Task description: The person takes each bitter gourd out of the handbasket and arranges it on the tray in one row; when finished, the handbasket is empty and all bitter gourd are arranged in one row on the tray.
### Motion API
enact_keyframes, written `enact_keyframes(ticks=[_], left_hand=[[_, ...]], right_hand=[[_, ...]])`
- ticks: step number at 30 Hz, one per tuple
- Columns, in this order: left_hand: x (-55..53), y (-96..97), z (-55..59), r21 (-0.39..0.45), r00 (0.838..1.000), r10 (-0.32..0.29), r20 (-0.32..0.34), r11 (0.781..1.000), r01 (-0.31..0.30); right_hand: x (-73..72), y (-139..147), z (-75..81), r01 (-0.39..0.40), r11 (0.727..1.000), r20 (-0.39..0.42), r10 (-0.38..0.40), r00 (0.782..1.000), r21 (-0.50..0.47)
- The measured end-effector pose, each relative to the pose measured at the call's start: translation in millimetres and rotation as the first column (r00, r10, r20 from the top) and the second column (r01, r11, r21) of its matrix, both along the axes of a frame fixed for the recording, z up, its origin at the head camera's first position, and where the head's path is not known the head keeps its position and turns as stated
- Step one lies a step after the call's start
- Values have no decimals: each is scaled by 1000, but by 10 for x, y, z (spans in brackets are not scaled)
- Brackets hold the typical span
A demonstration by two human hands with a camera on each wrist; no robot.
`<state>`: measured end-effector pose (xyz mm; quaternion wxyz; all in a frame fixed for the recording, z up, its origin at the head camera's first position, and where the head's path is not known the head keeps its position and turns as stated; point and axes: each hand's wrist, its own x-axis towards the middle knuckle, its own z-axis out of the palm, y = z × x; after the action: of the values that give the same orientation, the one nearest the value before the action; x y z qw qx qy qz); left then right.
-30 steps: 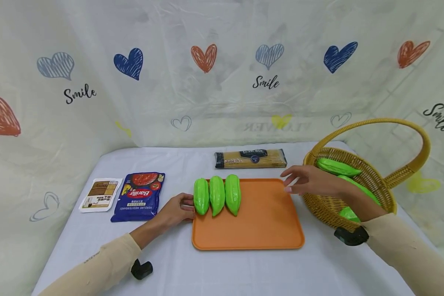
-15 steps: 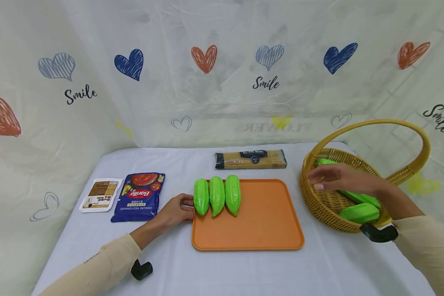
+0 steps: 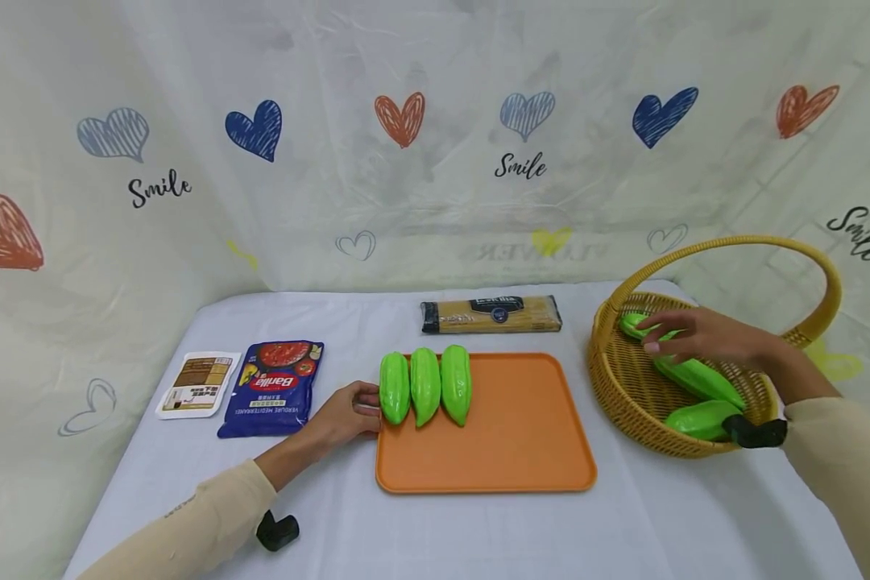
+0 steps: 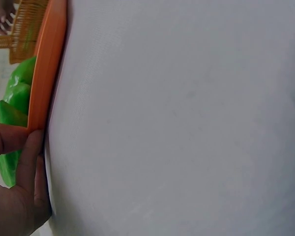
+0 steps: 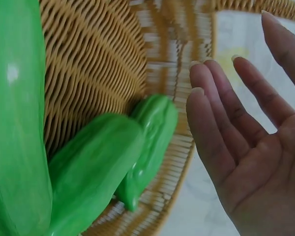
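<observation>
My left hand [image 3: 350, 415] pinches the left rim of an orange tray [image 3: 507, 451]; the left wrist view shows thumb and fingers on the tray's edge [image 4: 43, 83]. Three glossy green gourd-like vegetables [image 3: 425, 387] lie side by side on the tray's left part. My right hand [image 3: 714, 338], fingers spread and slightly bent, hovers over a wicker basket [image 3: 627, 403] with nothing in its grasp. Inside the basket are three more of these green vegetables [image 3: 699, 379], one partly hidden by the hand. Up close, the right wrist view shows them [image 5: 96, 169] apart from my fingertips.
A pack of spaghetti [image 3: 493, 315] lies behind the tray. To the left are a blue sauce pouch [image 3: 271, 391] and a small white-and-brown packet [image 3: 199, 384]. The basket's tall handle [image 3: 739, 240] arches above it. A patterned curtain [image 3: 435, 201] hangs behind the table.
My right hand has moved right, from the tray's right edge to above the basket, uncovering the lower vegetables there. My left hand and the tray have stayed put.
</observation>
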<state>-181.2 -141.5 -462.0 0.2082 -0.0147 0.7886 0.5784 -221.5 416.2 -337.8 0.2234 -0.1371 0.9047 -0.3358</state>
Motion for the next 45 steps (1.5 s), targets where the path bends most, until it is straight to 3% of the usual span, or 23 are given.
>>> enact_keyframes(ticks=[13, 20, 30, 45], left_hand=[[-2, 23, -12, -4, 1000, 18, 6, 1000, -18], [-2, 40, -1, 4, 1000, 16, 6, 1000, -16], [-13, 14, 2, 13, 1000, 6, 1, 1000, -6], [-12, 11, 5, -9, 1000, 5, 10, 1000, -5]], right_hand=[[-224, 252, -184, 59, 986, 49, -68, 996, 154], [-228, 294, -221, 69, 970, -38, -62, 997, 232], [-203, 336, -259, 33, 975, 50, -45, 998, 220], [-224, 373, -267, -56, 974, 103, 33, 994, 221]])
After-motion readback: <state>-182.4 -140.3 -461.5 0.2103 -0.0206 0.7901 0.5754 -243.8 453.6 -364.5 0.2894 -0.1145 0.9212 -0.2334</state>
